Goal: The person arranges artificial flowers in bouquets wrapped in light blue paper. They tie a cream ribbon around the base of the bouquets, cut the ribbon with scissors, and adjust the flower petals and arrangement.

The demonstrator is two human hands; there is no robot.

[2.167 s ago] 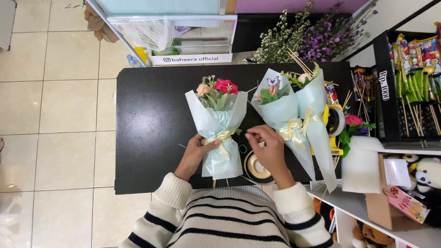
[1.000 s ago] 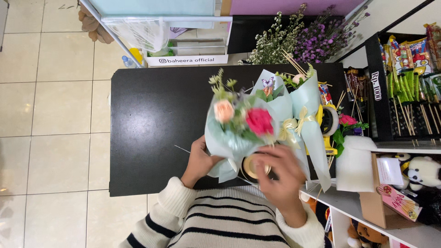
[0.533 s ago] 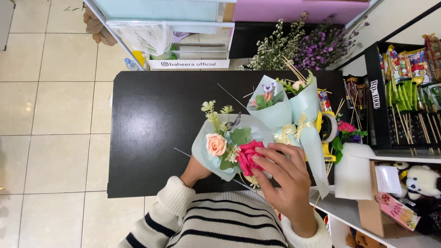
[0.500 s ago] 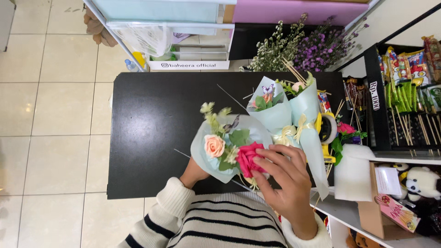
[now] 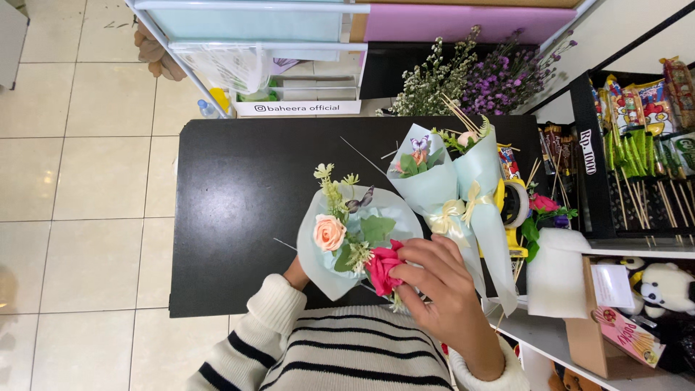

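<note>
A small bouquet (image 5: pixel 351 239) in pale blue wrap is tilted up toward me, showing a peach rose (image 5: pixel 329 232), green leaves and a red flower (image 5: pixel 382 266). My left hand (image 5: pixel 295 275) holds the bouquet from below and is mostly hidden behind the wrap. My right hand (image 5: pixel 443 289) pinches the red flower at the bouquet's right side. Two finished bouquets (image 5: pixel 452 199) in the same blue wrap with cream ribbon bows lie on the black table (image 5: pixel 239 195) just to the right.
A yellow tape dispenser (image 5: pixel 512 210) sits behind the finished bouquets. Dried white and purple flowers (image 5: pixel 478 72) stand at the table's far edge. Shelves with snack packs (image 5: pixel 644 137) and a plush toy (image 5: pixel 666 282) are on the right. Tiled floor (image 5: pixel 79 181) lies to the left.
The bouquet was lifted off the table and tipped so its flowers face me. My right hand left the ribbon and now grips the red flower.
</note>
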